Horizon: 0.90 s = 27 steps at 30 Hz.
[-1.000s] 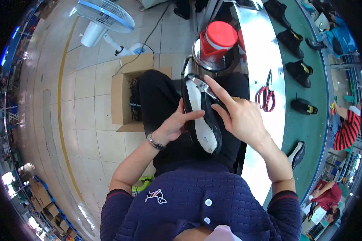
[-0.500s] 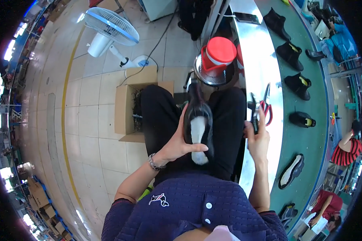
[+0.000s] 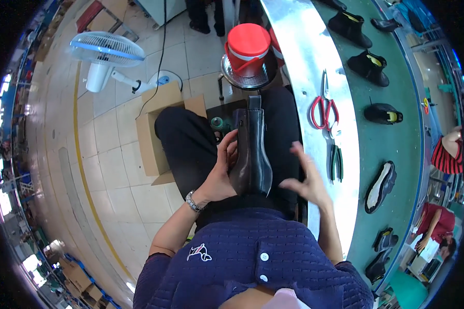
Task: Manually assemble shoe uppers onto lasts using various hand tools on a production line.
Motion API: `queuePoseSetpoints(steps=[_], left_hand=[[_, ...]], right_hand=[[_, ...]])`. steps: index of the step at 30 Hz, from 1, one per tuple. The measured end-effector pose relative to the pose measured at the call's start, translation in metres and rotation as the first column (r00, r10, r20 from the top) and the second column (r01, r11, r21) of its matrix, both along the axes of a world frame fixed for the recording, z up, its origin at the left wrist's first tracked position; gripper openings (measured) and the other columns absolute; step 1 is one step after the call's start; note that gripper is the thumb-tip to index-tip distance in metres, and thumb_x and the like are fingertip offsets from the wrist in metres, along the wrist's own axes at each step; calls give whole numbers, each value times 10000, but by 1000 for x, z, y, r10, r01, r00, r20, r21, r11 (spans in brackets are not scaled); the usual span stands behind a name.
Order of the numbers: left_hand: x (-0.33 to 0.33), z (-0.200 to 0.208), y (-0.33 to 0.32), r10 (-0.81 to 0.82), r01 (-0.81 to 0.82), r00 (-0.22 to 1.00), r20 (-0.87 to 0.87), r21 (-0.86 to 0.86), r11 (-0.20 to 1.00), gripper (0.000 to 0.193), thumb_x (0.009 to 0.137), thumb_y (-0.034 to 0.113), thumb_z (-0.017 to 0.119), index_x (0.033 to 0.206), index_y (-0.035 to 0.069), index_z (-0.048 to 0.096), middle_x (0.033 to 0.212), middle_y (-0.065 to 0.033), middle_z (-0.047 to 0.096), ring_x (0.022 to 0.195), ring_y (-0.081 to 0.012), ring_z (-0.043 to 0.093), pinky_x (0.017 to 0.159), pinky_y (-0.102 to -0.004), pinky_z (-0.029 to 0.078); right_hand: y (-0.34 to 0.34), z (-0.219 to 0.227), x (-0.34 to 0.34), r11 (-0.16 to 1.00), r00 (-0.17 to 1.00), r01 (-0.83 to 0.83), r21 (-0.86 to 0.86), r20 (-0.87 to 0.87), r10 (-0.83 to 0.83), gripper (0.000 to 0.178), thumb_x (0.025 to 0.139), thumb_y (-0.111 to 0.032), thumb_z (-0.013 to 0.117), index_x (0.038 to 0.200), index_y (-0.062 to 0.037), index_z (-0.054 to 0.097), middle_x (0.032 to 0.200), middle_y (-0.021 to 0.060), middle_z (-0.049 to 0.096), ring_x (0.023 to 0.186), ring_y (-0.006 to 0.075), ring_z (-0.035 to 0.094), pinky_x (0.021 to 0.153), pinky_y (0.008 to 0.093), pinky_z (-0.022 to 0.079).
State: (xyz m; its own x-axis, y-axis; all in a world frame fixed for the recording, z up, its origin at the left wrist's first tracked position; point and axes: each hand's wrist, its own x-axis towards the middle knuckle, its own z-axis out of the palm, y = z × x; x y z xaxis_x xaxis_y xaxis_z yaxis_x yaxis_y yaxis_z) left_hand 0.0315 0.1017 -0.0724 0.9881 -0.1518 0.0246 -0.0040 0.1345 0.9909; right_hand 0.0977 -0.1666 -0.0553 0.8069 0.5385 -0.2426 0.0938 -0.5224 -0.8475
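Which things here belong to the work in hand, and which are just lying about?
Part of the work:
black boot, in the left hand
likely the black-handled pliers and red-handled scissors on the metal bench, near the open right hand

Apparently just lying about:
fan, on the floor
red jug, on the stool

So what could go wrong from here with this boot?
Only the left hand is on the boot; the right hand is open and apart from it, so the boot might slip or twist.
The scissors and dark-handled pliers lie close together on the bench, so reaching for one could knock the other.
The red jug sits on a stool just beyond the knees; a bump might upset it.
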Motion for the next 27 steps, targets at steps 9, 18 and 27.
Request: queuePoseSetpoints(steps=[9,18,27], left_hand=[[49,100,-9,-181,215,973,-141,282,935,969,764,316,816,1484,-9,255,1440,-221,421,1324,-298,441,1093,-372,345],[53,225,4,-236,444,858,457,-427,787,169,799,285,788,938,227,711,736,-53,569,685,-190,516,707,-351,536],[82,219,-29,-293,540,833,470,-572,617,85,841,211,746,848,254,673,575,-2,497,527,-138,457,650,-322,527]], right_hand=[[19,45,-11,621,841,532,576,-442,-312,1001,662,-96,851,1482,-16,283,1473,116,384,1358,232,382,1123,357,300],[-106,56,10,290,291,805,518,81,-953,593,845,-30,679,1394,-53,457,1263,90,558,1015,151,603,896,271,489],[-158,46,-3,124,101,826,549,73,-992,494,893,-82,675,1351,-57,493,1073,94,653,911,136,642,815,258,520]])
